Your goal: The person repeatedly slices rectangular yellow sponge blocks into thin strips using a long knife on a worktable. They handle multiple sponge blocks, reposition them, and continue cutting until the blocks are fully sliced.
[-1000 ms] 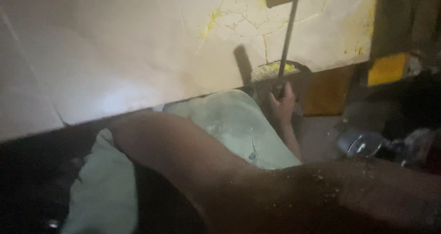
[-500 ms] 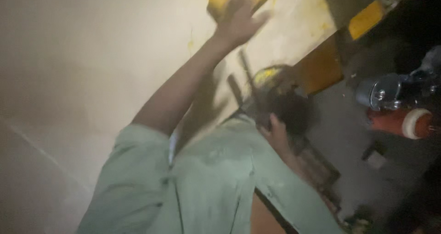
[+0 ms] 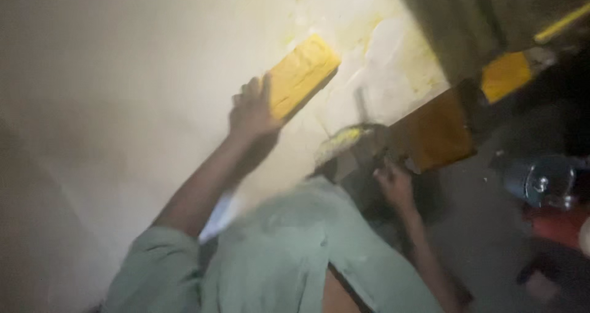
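While the left hand point(image 3: 252, 113) grips one yellow block point(image 3: 302, 73), right fingers point(image 3: 393, 181) clutch one dark tool point(image 3: 359, 159).

Dim, motion-blurred view, pale glare across the upper left, deep shadow at right and lower edges.

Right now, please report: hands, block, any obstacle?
Left hand on yellow block, against pale slab. Right hand at dark tool, grip blurred. No visible obstacle.

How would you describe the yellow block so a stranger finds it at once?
Start at the big pale slab. Near its top middle lies a tilted yellow block, the only one with a person's hand on its end.
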A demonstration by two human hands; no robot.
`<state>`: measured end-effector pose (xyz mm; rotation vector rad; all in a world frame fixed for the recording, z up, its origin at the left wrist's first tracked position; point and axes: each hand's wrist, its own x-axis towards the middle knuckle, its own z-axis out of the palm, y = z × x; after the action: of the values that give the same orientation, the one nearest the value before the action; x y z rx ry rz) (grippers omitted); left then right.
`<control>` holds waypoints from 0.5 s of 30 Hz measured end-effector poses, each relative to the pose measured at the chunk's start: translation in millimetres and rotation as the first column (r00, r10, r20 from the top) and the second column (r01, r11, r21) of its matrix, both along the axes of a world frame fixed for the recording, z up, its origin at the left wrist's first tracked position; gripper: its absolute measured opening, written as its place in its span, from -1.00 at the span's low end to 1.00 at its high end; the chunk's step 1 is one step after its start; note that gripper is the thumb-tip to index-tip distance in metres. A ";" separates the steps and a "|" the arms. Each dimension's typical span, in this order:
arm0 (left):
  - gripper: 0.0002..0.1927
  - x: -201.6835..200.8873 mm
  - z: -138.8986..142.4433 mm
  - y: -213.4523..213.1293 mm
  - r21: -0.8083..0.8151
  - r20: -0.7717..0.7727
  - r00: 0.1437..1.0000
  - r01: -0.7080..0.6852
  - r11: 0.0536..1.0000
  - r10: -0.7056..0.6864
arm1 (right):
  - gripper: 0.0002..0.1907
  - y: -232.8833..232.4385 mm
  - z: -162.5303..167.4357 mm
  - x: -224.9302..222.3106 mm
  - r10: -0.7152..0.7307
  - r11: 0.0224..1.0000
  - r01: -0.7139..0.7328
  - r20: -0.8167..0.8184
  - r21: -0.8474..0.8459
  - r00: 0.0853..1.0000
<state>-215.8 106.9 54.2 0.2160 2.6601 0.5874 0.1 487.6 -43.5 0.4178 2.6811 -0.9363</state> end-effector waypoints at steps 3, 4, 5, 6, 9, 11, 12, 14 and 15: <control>0.19 78.6 -18.0 -53.0 -0.125 0.049 0.999 -0.001 0.992 0.007 | -0.48 31.5 -10.0 -21.5 0.024 0.999 -0.025 -0.025 -0.042 0.999; 0.19 105.5 -19.4 -58.6 -0.199 0.043 0.999 -0.019 0.980 0.029 | -0.47 35.5 -13.5 -30.3 0.012 0.994 -0.011 0.007 -0.110 1.000; 0.19 126.8 -19.2 -62.1 -0.274 0.033 0.998 -0.036 0.961 0.047 | -0.48 35.2 -15.6 -40.6 0.107 0.991 -0.109 -0.029 -0.081 0.994; 0.19 140.5 -18.2 -60.2 -0.350 0.016 0.998 -0.050 0.936 0.059 | -0.49 30.8 -16.3 -51.2 0.199 0.978 -0.203 -0.072 -0.052 0.977; 0.15 155.0 -17.9 -23.4 -0.259 -0.059 0.991 -0.132 0.957 0.121 | -0.53 5.1 -17.5 -75.9 0.284 0.955 -0.275 0.083 -0.108 0.955; 0.17 144.7 -24.1 8.9 -0.169 -0.120 0.988 -0.120 0.978 0.100 | -0.55 -16.2 -17.4 -82.4 0.347 0.929 -0.323 0.117 -0.182 0.931; 0.15 138.7 -26.4 21.4 -0.173 -0.096 0.991 -0.104 0.980 0.088 | -0.56 -26.0 -17.4 -82.4 0.404 0.898 -0.382 0.063 -0.216 0.913; 0.13 129.1 -29.1 37.1 -0.171 -0.048 0.997 -0.065 0.983 0.058 | -0.59 -43.3 -14.8 -74.9 0.478 0.839 -0.461 -0.012 -0.288 0.878; 0.13 126.9 -28.1 39.3 -0.161 -0.044 0.998 -0.058 0.985 0.052 | -0.62 -50.6 -12.0 -69.0 0.502 0.811 -0.486 -0.038 -0.327 0.864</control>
<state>-88.9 146.2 26.1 0.1081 2.7432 0.3834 -68.8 437.0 -55.4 -0.3183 2.3328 -1.1422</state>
